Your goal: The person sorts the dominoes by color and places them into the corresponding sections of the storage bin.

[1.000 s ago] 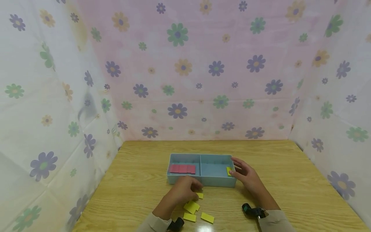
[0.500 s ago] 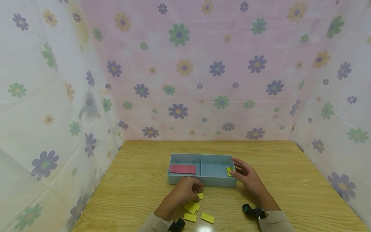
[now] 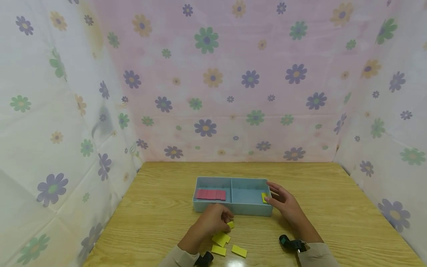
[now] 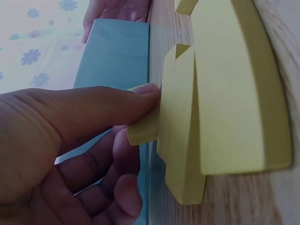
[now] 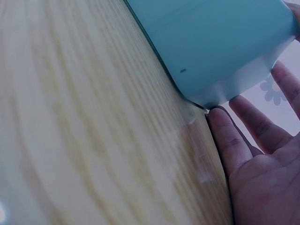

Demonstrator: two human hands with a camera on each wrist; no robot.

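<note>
With thumb and forefinger, my left hand (image 3: 211,221) pinches a small yellow rectangular block (image 4: 142,130) just in front of a blue box (image 3: 247,209). Close beside and under that hand, more yellow blocks (image 3: 220,239) lie overlapping on the table. My right hand (image 3: 287,207) holds the right end of the box, thumb at the rim and fingertips against the outer end wall (image 5: 253,72). A single yellow block (image 3: 264,197) is inside the right compartment, partly hidden by the right thumb. Pink blocks (image 3: 211,194) stand in a row in the left compartment.
Two separate yellow blocks, one at left (image 3: 218,250) and one at right (image 3: 239,251), lie nearer the table's front. A divider (image 3: 231,191) splits the box in two. Flowered cloth (image 3: 230,89) surrounds the wooden table (image 3: 160,193) at the back and sides.
The yellow block in my left fingers has tilted up slightly from lying flat. The right hand and the box have stayed put.
</note>
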